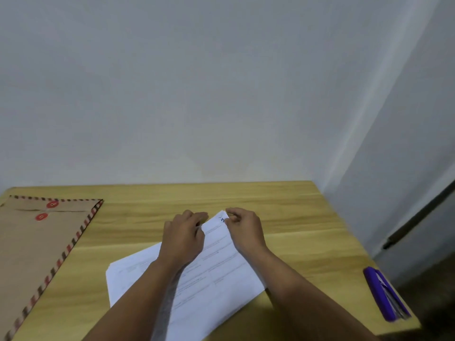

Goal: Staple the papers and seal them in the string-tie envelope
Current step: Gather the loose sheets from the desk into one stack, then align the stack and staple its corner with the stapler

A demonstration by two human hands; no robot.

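Note:
A stack of white printed papers (pixel 221 274) lies at an angle on the wooden table (pixel 283 212), near its front edge. My left hand (pixel 183 236) rests on the papers' upper left side, fingers curled over the far edge. My right hand (pixel 243 230) pinches the papers' far corner between thumb and fingers. A brown string-tie envelope (pixel 37 247) with a red and dark striped border and two red discs lies flat at the table's left. A purple stapler (pixel 385 294) sits at the table's right edge, away from both hands.
A pale wall stands directly behind the table. The table's right edge drops off to a dark floor by the stapler. Bare wood shows between the envelope and the papers.

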